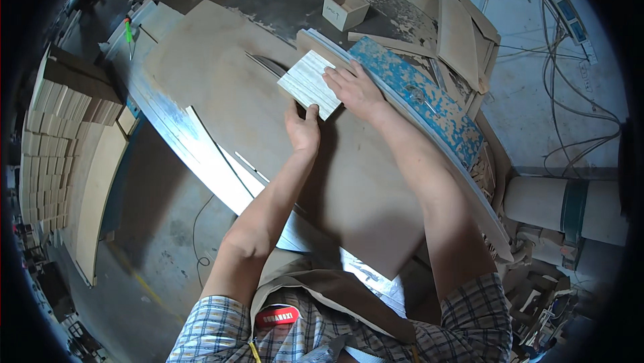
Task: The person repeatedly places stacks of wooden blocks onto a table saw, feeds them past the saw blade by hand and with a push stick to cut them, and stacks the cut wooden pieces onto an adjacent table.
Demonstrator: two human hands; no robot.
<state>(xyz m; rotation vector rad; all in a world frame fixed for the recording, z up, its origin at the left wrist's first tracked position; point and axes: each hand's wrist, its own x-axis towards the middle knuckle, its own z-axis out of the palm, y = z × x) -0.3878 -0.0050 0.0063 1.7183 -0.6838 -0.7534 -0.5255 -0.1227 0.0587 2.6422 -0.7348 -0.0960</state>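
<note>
- The left hand [303, 128] holds the near side of a small panel [307, 83], its thumb on top and its other fingers mostly hidden; the fingers look clamped on the panel
- The right hand [357, 93] lies at the panel's right edge, fingertips over its upper face; whether these fingers clamp it cannot be told
- The panel, pale with grey streaks, is held tilted over the brown desk [376, 195], just left of a long pale rail [456, 174]
- A dark, thin curved piece [265, 64] stands just beside the panel's left corner
- Right of the rail lies a blue, worn board [396, 81]; beyond the panel stands an open-topped box [345, 12]
- Well apart at the left, pale boards [54, 155] are stacked
</note>
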